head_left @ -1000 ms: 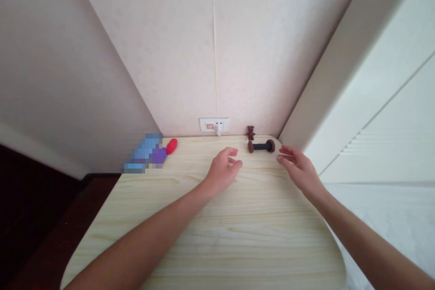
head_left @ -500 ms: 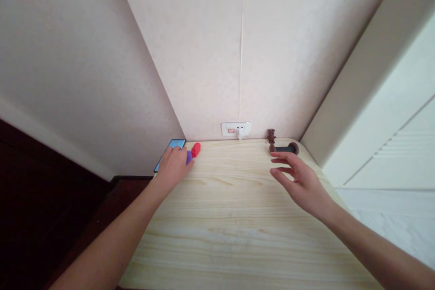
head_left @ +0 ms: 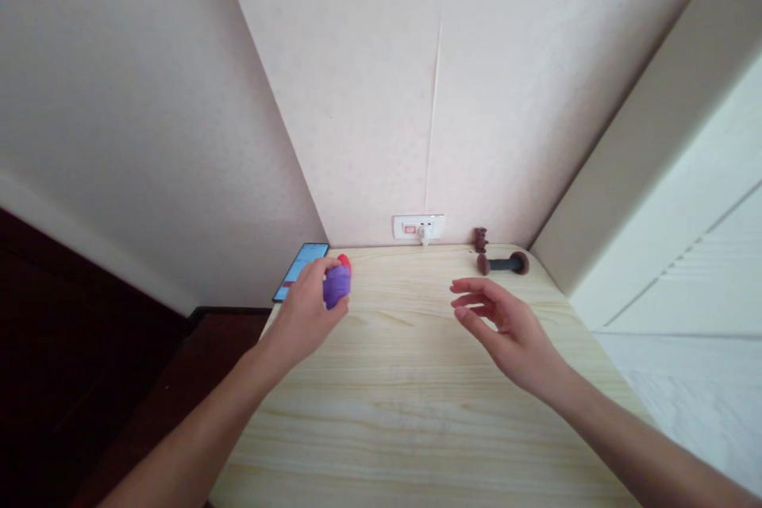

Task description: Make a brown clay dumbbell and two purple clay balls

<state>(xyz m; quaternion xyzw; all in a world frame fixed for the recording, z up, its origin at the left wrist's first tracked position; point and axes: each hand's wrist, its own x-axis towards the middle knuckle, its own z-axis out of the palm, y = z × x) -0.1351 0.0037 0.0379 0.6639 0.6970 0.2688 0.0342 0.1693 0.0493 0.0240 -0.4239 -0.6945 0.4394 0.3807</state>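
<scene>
Fingers of my left hand (head_left: pixel 306 305) curl round a purple ball (head_left: pixel 337 286), left of the socket (head_left: pixel 418 227) and nearer me, as my head view shows. It looks rounded and faintly ridged; my hand hides its left side, and I can't tell whether it touches the table (head_left: pixel 405 405). Left of the socket too, a red lump (head_left: pixel 344 259) is mostly covered. My right hand (head_left: pixel 506 331), right of the socket, is loosely parted and bare.
</scene>
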